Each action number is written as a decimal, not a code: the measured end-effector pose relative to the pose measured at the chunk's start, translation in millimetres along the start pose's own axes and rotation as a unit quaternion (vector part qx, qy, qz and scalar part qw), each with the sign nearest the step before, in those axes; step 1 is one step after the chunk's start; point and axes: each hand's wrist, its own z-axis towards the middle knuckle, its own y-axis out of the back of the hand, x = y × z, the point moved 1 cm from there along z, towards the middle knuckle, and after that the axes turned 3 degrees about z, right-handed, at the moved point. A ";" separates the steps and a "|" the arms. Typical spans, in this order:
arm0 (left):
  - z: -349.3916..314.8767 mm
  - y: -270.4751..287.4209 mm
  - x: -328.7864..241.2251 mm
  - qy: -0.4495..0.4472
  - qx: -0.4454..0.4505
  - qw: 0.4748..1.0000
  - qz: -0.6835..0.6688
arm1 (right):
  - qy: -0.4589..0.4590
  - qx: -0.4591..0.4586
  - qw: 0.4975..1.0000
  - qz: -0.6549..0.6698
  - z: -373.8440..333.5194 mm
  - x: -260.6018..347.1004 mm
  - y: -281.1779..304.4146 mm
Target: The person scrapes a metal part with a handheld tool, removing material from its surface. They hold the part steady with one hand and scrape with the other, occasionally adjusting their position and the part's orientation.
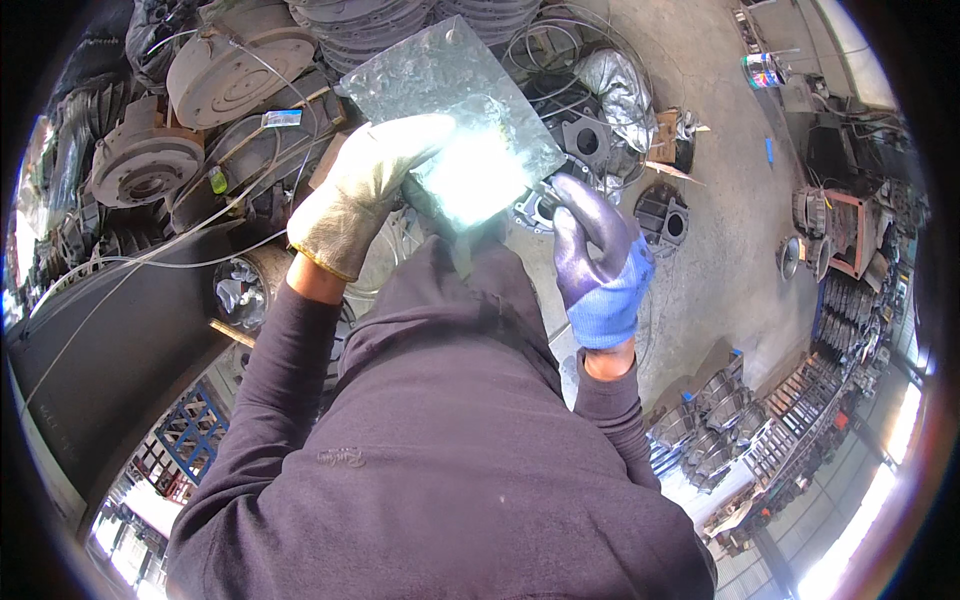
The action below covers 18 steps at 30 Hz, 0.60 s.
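A square, grey-green, scuffed sheet (440,75) is held tilted in front of me, with strong white glare on its lower part. My left hand (362,185), in a pale leather work glove, is closed on the sheet's left edge, with the thumb across its face. My right hand (597,255), in a blue glove with a dark shiny coating, has its fingers curled at the sheet's right corner. Something small and dark shows at those fingertips, too little of it to name. Beyond the sheet's right side lie metal castings (585,140) with round holes.
Heavy round metal drums (240,75) and stacked parts crowd the left. Thin cables (200,215) run across there above a dark metal panel (110,350). A flanged casting (662,218) sits on the concrete floor (720,270). Racks of parts (790,410) line the right side.
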 end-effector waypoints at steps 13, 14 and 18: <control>-0.5 1.4 -10.0 -0.019 -0.002 0.999 0.045 | 0.024 0.026 0.998 -0.049 -3.9 11.5 5.2; -1.3 1.2 -10.5 -0.013 0.004 1.000 0.024 | 0.067 0.023 0.996 -0.054 -4.9 12.6 5.0; -4.4 -2.6 -11.2 -0.018 -0.009 0.999 0.027 | -0.035 0.005 0.999 -0.011 -8.0 8.6 5.9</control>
